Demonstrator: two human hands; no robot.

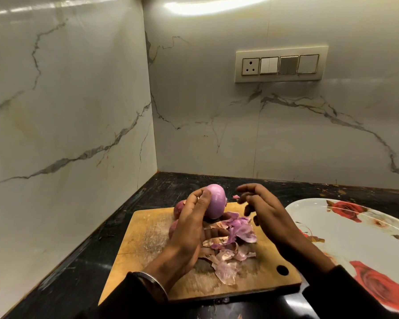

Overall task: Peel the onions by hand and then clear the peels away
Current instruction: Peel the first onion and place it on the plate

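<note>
My left hand [190, 224] grips a peeled, pale purple onion [215, 202] and holds it above the wooden cutting board [145, 240]. My right hand [266, 212] hovers just right of the onion with its fingers loosely curled, and a tiny scrap of peel [236, 197] sits at its fingertips. A heap of purple and papery peels [230, 245] lies on the middle of the board. Two unpeeled reddish onions [179, 207] [172, 229] rest on the board behind my left hand, partly hidden by it.
The board lies on a black counter [78, 272] in a corner of marble walls. A large white tray with red roses [364, 245] sits to the right of the board. A switch panel [280, 64] is on the back wall.
</note>
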